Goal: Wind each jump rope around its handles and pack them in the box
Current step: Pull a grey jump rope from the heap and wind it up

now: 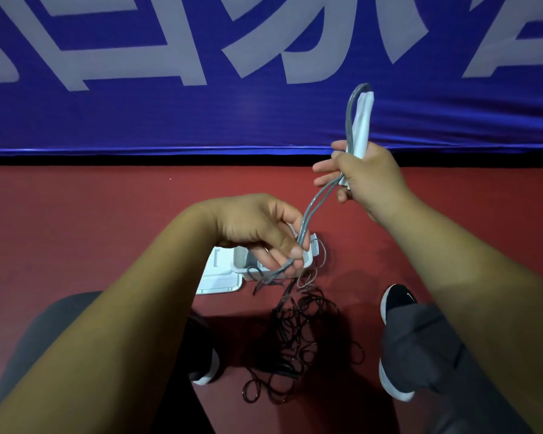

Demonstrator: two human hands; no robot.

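Over the box [240, 262], our left hand [261, 230] pinches the grey rope [318, 200] between thumb and fingertips. The slack drops past the box toward a dark tangle [298, 333] on the floor [107, 214] on our side of it. From that pinch the doubled rope runs up and to the right of the box to our right hand [367, 180], fist wrapped round the white handles [363, 120], held upright, their long axis pointing away from the box, a loop lying alongside. We judge the left hand must carry the rope around those handles next.
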